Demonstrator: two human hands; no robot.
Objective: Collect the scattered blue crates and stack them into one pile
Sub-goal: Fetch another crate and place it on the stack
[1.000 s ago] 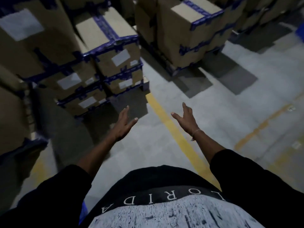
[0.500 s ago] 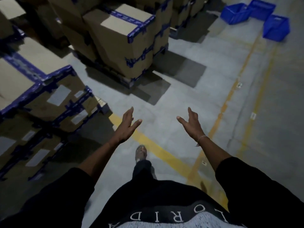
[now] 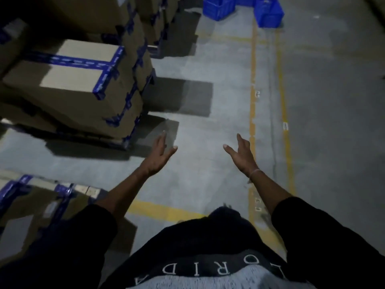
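Blue plastic crates sit on the grey floor far ahead at the top of the head view: one crate (image 3: 218, 7) on the left, another crate (image 3: 268, 12) on the right, and the edge of a third crate (image 3: 245, 0) between them, cut by the frame. My left hand (image 3: 159, 157) and my right hand (image 3: 241, 156) are stretched out in front of me, palms facing each other, fingers apart, holding nothing. Both hands are far from the crates.
Stacks of cardboard boxes (image 3: 83, 84) with blue tape stand on pallets along the left, with another box stack (image 3: 31, 205) close by my left arm. Yellow floor lines (image 3: 252, 101) run ahead toward the crates. Open concrete floor lies ahead and to the right.
The view has swung right and moved forward: the box stacks slid left and the blue crates came into view, now more directly ahead. Both hands stay outstretched and empty.
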